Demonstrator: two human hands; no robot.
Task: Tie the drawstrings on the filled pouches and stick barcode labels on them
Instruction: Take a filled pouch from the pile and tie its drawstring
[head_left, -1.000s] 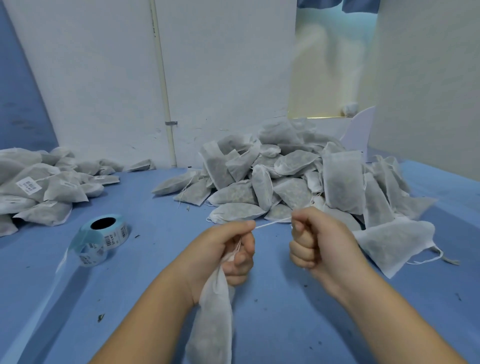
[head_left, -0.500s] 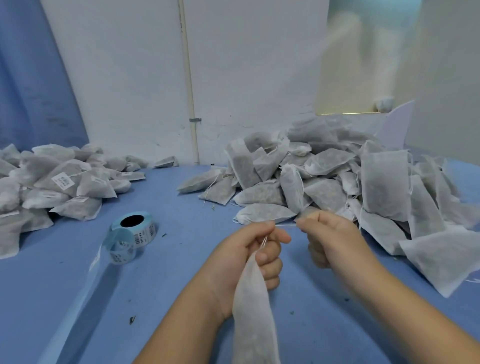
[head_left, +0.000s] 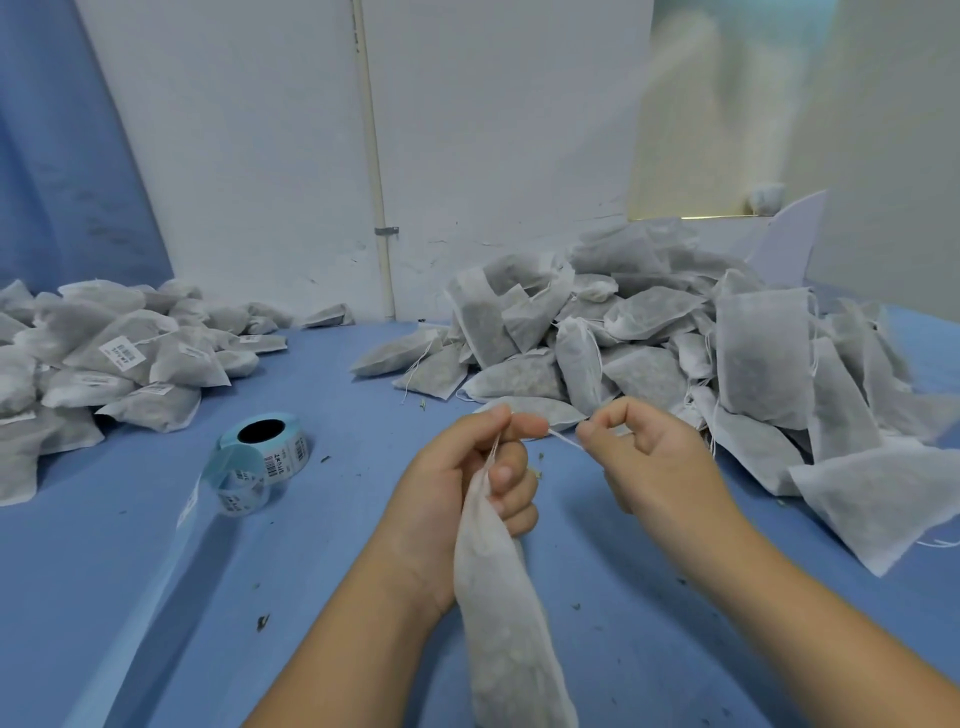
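White pouch (head_left: 511, 629) in curled left hand (head_left: 457, 486)

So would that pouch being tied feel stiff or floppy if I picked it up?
Probably floppy: the pouch sags limp below the left hand gripping its neck. Likely light for its size, since one hand alone carries it.

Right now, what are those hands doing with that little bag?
A person is tying a pouch shut. The left hand grips its neck; the right hand pinches the string, pulled between both hands. The label roll lies on the table, nobody touching it. The left heap has labels; the right heap shows none.
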